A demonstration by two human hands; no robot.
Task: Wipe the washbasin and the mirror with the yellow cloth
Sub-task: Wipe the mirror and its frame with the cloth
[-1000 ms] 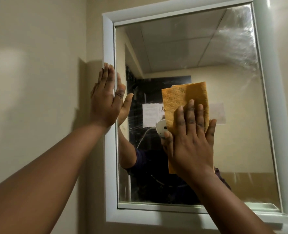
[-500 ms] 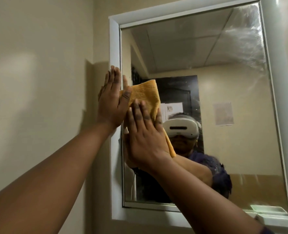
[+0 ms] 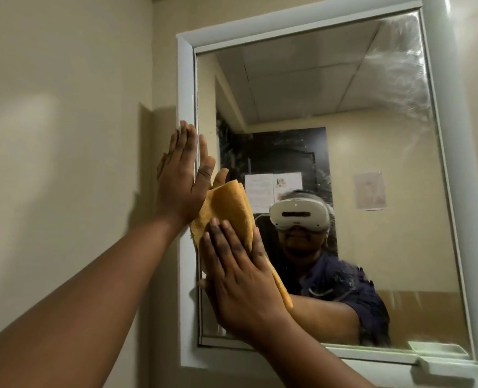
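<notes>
The right hand lies flat against the mirror near its lower left corner, pressing the yellow cloth onto the glass. Its fingers are straight and lie close together, spread over the lower part of the cloth rather than pinching it; the palm covers the cloth's lower half. The cloth is folded, its upper edge rising above the fingertips and a narrow tail showing past the right edge of the hand, down towards the wrist.

The left hand is open and flat on the mirror's white frame, at the left side, just above the cloth. Its fingers point upward, pressed side by side, with the thumb out towards the glass; it holds nothing. The heel of this hand touches or overlaps the cloth's upper left edge.

The upper right part of the glass carries pale streaky smears. The beige wall runs to the left of the frame. A small white ledge sits at the frame's lower right corner. The washbasin is out of view.
</notes>
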